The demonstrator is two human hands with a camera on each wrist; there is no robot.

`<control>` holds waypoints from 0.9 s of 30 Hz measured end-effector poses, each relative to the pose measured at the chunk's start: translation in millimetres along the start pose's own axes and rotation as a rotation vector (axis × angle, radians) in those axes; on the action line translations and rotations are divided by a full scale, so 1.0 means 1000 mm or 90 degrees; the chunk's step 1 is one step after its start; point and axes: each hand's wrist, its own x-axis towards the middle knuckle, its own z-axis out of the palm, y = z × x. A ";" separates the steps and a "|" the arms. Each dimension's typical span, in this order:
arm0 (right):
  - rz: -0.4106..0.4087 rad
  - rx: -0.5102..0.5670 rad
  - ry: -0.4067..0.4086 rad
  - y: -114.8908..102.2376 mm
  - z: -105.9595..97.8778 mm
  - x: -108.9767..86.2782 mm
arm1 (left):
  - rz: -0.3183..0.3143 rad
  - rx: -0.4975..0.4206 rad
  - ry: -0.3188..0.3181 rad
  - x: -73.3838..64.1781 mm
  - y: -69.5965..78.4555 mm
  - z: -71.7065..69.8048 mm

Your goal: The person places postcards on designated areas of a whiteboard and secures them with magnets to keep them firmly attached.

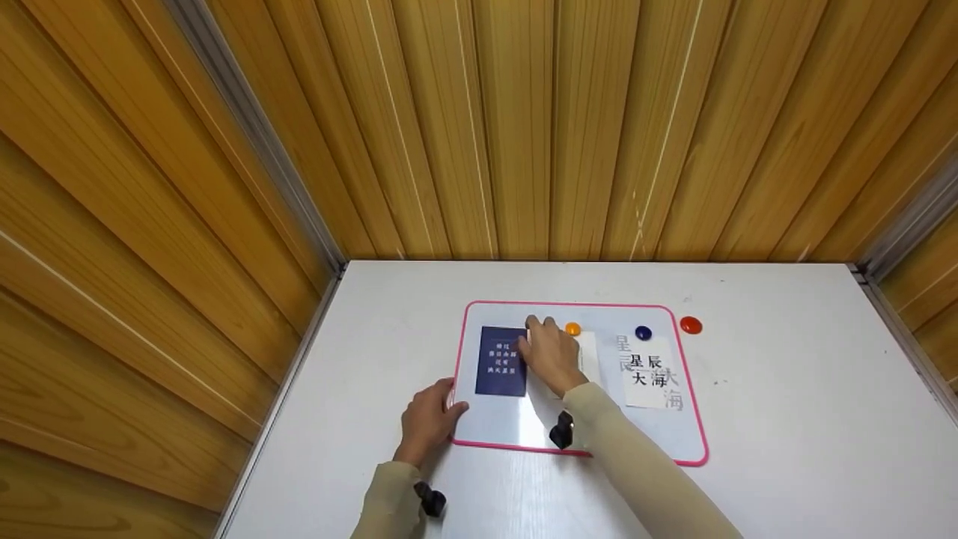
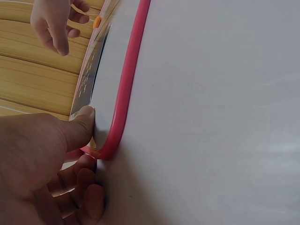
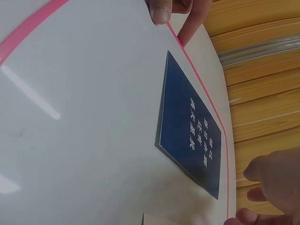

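A whiteboard [image 1: 494, 423] with a pink rim lies on the table. My left hand [image 1: 426, 418] grips its left edge near the front corner, thumb on the face and fingers curled below the edge, as the left wrist view shows. Over the board's upper middle is my right hand [image 1: 551, 358], fingers loosely bent, with nothing visible between them. It is close to the upper right corner of a dark blue card [image 3: 190, 126] with white characters. Behind the hand, a pale card [image 1: 588, 355] is partly covered, an orange round magnet [image 1: 572, 329] at its top.
On the board's right side, a white card [image 1: 645, 389] with large black and grey characters has a dark blue magnet [image 1: 644, 333] at its top. A red magnet [image 1: 691, 325] lies on the white table [image 1: 793, 389] beyond the board's right rim. Wood-patterned panels [image 1: 524, 135] enclose the table.
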 end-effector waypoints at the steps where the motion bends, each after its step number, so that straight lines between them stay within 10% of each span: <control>1: -0.003 -0.001 0.003 0.002 -0.001 0.000 | 0.006 0.000 0.003 0.000 -0.001 0.000; 9: -0.053 -0.029 0.048 0.019 -0.009 0.006 | 0.004 -0.001 0.003 0.001 -0.002 0.002; 27: -0.082 -0.028 -0.020 0.058 -0.033 0.013 | 0.010 -0.001 0.008 0.001 -0.004 0.002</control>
